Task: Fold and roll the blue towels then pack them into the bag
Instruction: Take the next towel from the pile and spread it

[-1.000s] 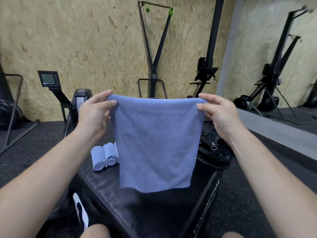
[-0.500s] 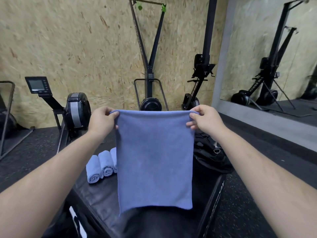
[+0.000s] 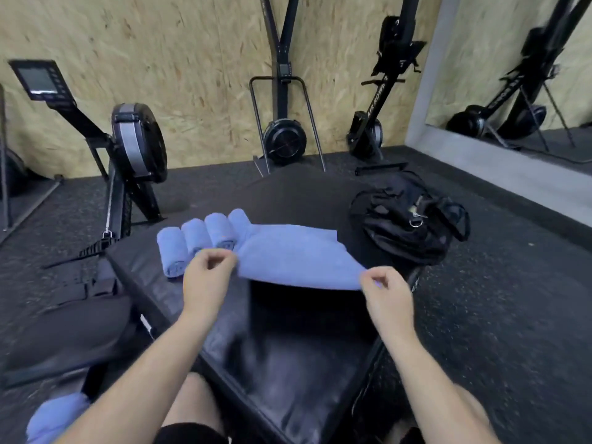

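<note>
A blue towel (image 3: 294,254) stretches nearly flat over the black padded box (image 3: 288,363), its far edge down on the top. My left hand (image 3: 206,277) pinches its near left corner and my right hand (image 3: 386,291) pinches its near right corner, both held a little above the surface. Several rolled blue towels (image 3: 198,238) lie side by side just left of it, the rightmost partly covered by the spread towel. The black bag (image 3: 407,219) sits on the box's far right corner.
More blue cloth (image 3: 54,418) lies at the bottom left by my arm. Rowing machines (image 3: 134,145) and other gym equipment (image 3: 283,136) stand along the chipboard wall. A mirror (image 3: 528,68) is at the right. Dark rubber floor surrounds the box.
The towel hung upright from both hands in front of me before; both hands have since come down and toward me, laying it out over the box. The view tilted downward.
</note>
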